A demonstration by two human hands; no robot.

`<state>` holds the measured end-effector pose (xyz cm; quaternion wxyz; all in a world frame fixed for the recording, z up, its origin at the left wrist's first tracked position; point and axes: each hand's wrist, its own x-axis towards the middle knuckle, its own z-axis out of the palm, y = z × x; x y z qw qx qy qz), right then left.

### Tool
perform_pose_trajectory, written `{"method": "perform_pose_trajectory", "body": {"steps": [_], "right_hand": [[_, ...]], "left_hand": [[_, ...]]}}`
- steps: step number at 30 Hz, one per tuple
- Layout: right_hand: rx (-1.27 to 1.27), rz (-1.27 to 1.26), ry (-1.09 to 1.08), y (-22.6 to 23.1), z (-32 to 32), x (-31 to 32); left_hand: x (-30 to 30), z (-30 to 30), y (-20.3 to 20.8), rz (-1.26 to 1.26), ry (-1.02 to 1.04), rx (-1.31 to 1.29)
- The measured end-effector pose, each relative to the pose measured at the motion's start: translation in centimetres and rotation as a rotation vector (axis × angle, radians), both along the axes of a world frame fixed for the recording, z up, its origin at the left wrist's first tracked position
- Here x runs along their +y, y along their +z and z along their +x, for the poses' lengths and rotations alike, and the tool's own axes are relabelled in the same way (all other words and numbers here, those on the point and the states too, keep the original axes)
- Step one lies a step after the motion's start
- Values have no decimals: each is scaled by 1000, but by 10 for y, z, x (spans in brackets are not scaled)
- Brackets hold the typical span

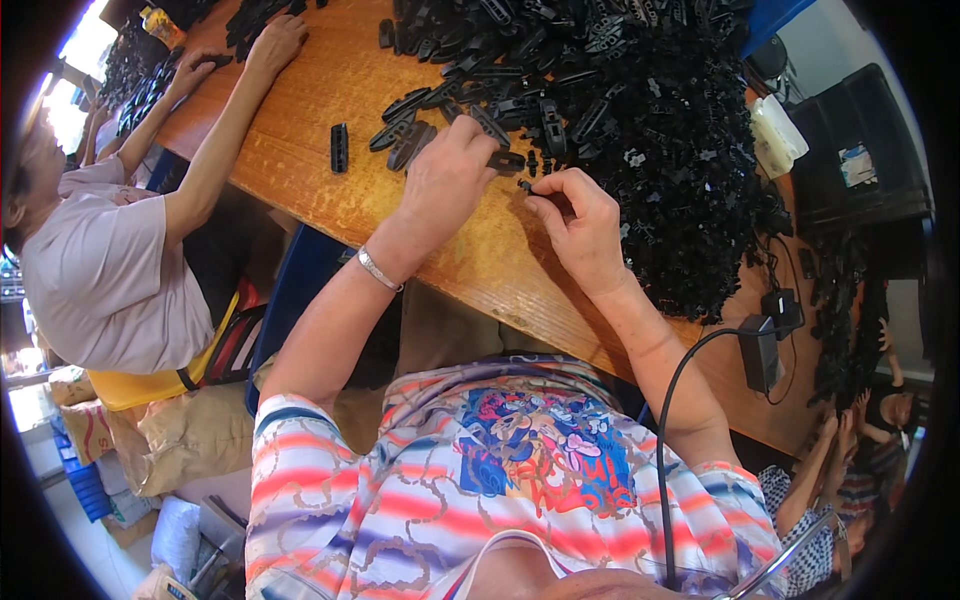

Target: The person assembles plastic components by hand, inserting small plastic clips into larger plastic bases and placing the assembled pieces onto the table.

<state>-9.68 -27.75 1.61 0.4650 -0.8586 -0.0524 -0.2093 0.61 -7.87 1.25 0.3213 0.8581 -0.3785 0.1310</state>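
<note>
My left hand (448, 175) is closed over the wooden table, its fingers bent round a long oval black plastic part (508, 162) that sticks out at the fingertips. Close by on the right, my right hand (580, 215) pinches a small black plastic piece (527, 187) between thumb and forefinger. The two hands are a short way apart. More long black plastic parts (408, 147) lie loose just beyond and left of my left hand. A few tiny black pieces (546, 163) are scattered between the hands and the heap.
A big heap of small black pieces (665, 190) covers the table's right side, with longer parts at its far end. One black part (339, 148) lies alone on the left. A co-worker's arms (225, 120) rest on the table's far left. A black adapter (760, 352) with cables is at right.
</note>
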Motion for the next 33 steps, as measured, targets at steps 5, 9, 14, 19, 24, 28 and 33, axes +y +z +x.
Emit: {"method": "perform_pose_trajectory", "body": {"steps": [5,9,14,19,24,28,33], "right_hand": [[-12,34,9,11,-8,-1],[-75,55,35,31,-9,8],[-102,-17,94,35,-9,10],[-82,-49,114,41,-9,13],[-117,-46,173,45,-4,13],[-139,-146,289,52,0,12],[-98,-151,362,52,7,8]], "left_hand": [[2,-20,15,-211,35,436],[12,-34,-10,-834,-146,1156],[11,-51,0,-968,-131,1395],[21,-49,0,-963,-178,1434],[22,-47,-2,-948,-147,1361],[23,-41,-1,-852,-111,1348],[28,-36,-1,-690,-121,1275]]}}
